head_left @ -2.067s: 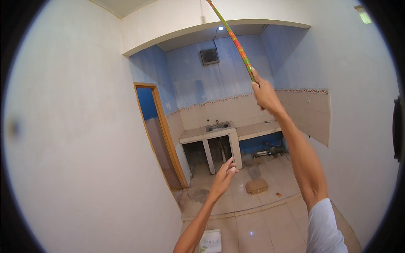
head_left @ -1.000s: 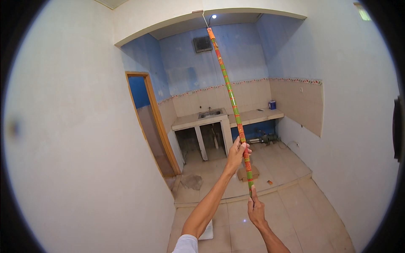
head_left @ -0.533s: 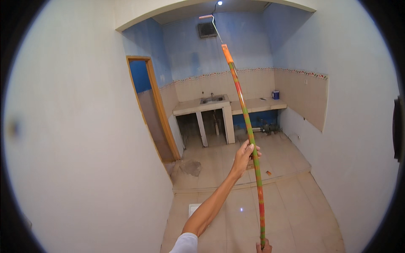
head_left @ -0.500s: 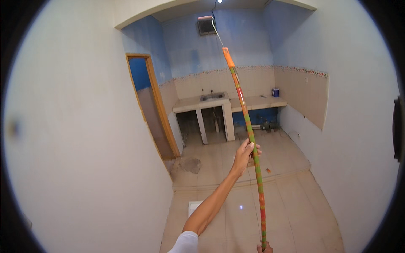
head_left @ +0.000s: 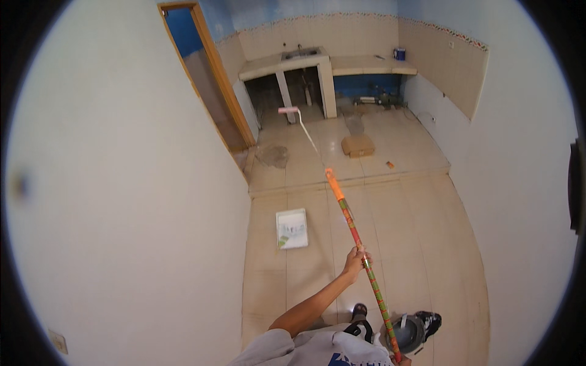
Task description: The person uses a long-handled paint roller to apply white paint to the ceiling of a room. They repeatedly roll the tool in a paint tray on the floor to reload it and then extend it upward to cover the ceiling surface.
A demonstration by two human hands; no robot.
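Observation:
My left hand (head_left: pixel 355 261) is wrapped round a long pole (head_left: pixel 373 283) with green and red bands and an orange end. My right hand (head_left: pixel 401 361), mostly cut off at the bottom edge, grips its lower end. A bent wire frame at the far end carries a small pink roller (head_left: pixel 286 110), held out in front of me over the tiled floor (head_left: pixel 311 265). A white paint tray (head_left: pixel 292 229) lies left of the pole. By my feet, right of my sandal (head_left: pixel 360 310), sit a grey bucket (head_left: pixel 406 339) and black plastic (head_left: pixel 431 321), partly behind the pole.
Plain walls (head_left: pixel 110 183) flank me. A low step (head_left: pixel 403 172) leads to a tiled counter (head_left: pixel 366 66) with a sink (head_left: pixel 301 53), blue can (head_left: pixel 399 54) and pipes beneath. A cardboard box (head_left: pixel 358 146) and plastic sheet (head_left: pixel 274 156) lie there. An orange-framed doorway (head_left: pixel 229 97) opens left.
The pole and roller have come down from the arch and upper wall to a low angle over the floor. My view has tilted downward, bringing the tray and bucket into sight.

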